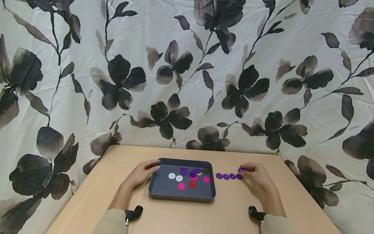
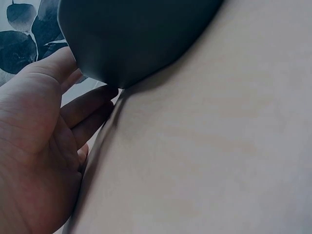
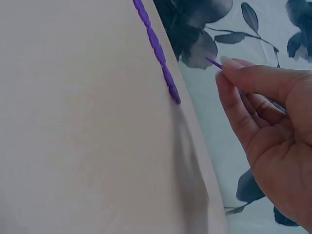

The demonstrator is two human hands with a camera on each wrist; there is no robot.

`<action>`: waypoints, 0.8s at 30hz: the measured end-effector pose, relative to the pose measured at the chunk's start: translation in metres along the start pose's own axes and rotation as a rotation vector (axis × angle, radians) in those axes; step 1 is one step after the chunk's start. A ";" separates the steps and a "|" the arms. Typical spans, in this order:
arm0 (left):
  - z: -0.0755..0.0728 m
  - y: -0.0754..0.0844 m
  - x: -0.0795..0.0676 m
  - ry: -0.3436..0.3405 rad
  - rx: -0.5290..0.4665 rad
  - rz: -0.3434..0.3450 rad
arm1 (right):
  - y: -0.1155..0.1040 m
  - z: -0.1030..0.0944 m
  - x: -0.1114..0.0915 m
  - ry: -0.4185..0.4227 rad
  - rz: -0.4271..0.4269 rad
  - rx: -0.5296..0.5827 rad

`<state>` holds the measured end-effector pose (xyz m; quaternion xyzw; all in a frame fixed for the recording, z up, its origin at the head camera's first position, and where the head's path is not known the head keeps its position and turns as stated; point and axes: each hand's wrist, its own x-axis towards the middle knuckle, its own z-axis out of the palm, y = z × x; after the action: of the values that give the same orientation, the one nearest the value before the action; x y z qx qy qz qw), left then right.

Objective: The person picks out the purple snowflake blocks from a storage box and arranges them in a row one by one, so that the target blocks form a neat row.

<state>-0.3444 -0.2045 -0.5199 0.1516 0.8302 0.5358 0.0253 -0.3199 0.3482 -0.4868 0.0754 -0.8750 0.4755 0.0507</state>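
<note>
A dark grey tray [image 1: 182,196] stands on the table, with several notched plastic discs lying in it. My left hand [image 1: 143,172] holds the tray at its left rim near the far corner; in the left wrist view the thumb tip is hidden behind the tray wall [image 2: 131,44] and other fingers lie at its underside. Between thumb and fingertips my right hand [image 1: 258,175] pinches a purple notched disc [image 1: 241,170], seen edge-on in the right wrist view. Right below it ends a row of purple discs [image 1: 229,176], lying flat edge to edge on the table right of the tray.
Inside the tray are white discs [image 1: 175,176], a red disc [image 1: 192,184], pink discs [image 1: 181,186], loose purple discs [image 1: 183,171] and a brown disc [image 1: 205,171]. Behind the wooden table [image 1: 187,217] hangs a floral cloth [image 1: 204,97].
</note>
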 end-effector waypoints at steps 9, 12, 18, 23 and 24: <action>-0.001 0.001 0.000 0.000 0.000 -0.001 | 0.005 -0.006 -0.008 -0.012 0.067 -0.055; -0.001 0.000 0.000 -0.001 0.000 0.001 | 0.007 -0.007 -0.010 -0.018 0.086 -0.076; 0.000 -0.001 -0.001 0.000 0.000 0.008 | 0.013 -0.008 -0.011 -0.015 0.127 -0.125; 0.000 -0.002 -0.001 -0.003 -0.006 0.017 | 0.016 -0.007 -0.010 -0.021 0.124 -0.180; 0.000 -0.002 -0.001 -0.005 -0.010 0.017 | 0.016 -0.007 -0.010 -0.019 0.128 -0.185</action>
<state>-0.3444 -0.2056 -0.5222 0.1600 0.8260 0.5399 0.0237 -0.3125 0.3636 -0.4984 0.0188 -0.9186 0.3944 0.0186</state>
